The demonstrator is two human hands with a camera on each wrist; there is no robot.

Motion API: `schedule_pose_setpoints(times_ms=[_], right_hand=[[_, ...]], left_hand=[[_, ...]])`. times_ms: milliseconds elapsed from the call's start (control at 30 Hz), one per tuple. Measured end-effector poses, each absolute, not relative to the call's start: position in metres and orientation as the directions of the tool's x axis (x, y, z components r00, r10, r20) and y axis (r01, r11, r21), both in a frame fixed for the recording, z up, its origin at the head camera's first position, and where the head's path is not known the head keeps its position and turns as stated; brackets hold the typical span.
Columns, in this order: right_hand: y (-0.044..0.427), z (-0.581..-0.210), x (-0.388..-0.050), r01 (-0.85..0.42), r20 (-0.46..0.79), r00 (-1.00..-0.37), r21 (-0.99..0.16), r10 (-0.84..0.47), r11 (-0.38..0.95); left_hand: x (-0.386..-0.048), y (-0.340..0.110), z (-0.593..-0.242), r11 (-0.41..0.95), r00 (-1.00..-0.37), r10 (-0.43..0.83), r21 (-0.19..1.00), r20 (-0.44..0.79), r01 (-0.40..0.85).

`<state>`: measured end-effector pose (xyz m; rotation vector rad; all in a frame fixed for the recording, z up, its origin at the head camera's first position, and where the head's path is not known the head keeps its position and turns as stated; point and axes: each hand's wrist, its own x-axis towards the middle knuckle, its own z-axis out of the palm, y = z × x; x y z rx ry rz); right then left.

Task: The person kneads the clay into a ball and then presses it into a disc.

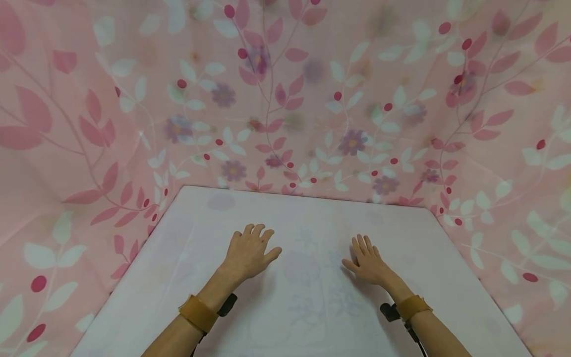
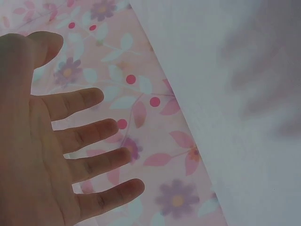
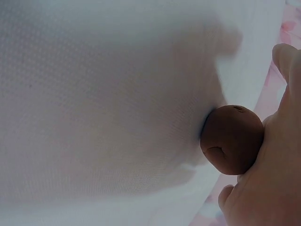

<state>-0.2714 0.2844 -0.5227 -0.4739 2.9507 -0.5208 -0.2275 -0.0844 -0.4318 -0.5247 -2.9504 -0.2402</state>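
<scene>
My left hand (image 1: pixel 250 250) is held above the left middle of the white tabletop (image 1: pixel 294 307) with its fingers spread. Nothing lies in its palm in the left wrist view, and its shadow falls on the white surface. On the right side of the table, my right hand (image 1: pixel 367 263) has its fingers extended forward and the palm down. Under that palm, the right wrist view shows a brown round lump (image 3: pixel 233 140) with small creases, like a ball of clay. It touches the palm and appears to rest on the white surface. The back of the hand hides it from the head view.
Pink floral cloth (image 1: pixel 285 99) hangs along the back and both sides of the table. Each wrist wears a tan band (image 1: pixel 198 313) with a small black camera (image 1: pixel 228 305). A dark cable (image 1: pixel 414 333) runs from the right one.
</scene>
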Motion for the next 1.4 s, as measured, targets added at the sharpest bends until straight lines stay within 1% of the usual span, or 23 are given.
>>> schedule_pose_setpoints(times_ms=[233,333,500,567,767,933,1000,1400], right_hand=[[0.281,-0.516,-0.272,-0.285,-0.063,-0.944,-0.337,-0.324,0.897],[0.283,-0.520,-0.275,-0.288,-0.044,-0.945,-0.352,-0.323,0.891],[0.284,-0.528,-0.278,-0.284,-0.037,-0.950,-0.316,-0.311,0.905],[0.283,-0.528,-0.277,-0.290,-0.033,-0.949,-0.307,-0.315,0.907],[0.277,-0.520,-0.273,-0.318,0.013,-0.943,-0.326,-0.332,0.890],[0.277,-0.518,-0.277,-0.299,-0.030,-0.946,-0.308,-0.324,0.903],[0.278,-0.520,-0.280,-0.297,-0.050,-0.944,-0.305,-0.326,0.905],[0.287,-0.548,-0.301,-0.324,-0.049,-0.935,-0.278,-0.350,0.904]], left_hand=[[-0.230,-0.087,-0.433,0.934,-0.936,0.324,0.110,0.134,0.339],[-0.232,-0.087,-0.433,0.936,-0.937,0.322,0.107,0.133,0.336],[-0.234,-0.086,-0.434,0.932,-0.938,0.325,0.126,0.120,0.339],[-0.234,-0.086,-0.434,0.932,-0.938,0.325,0.130,0.116,0.339],[-0.235,-0.087,-0.435,0.931,-0.938,0.327,0.130,0.113,0.340],[-0.236,-0.087,-0.435,0.931,-0.939,0.328,0.134,0.102,0.339],[-0.236,-0.087,-0.435,0.931,-0.940,0.327,0.138,0.094,0.338],[-0.241,-0.088,-0.436,0.935,-0.942,0.326,0.121,0.078,0.334]])
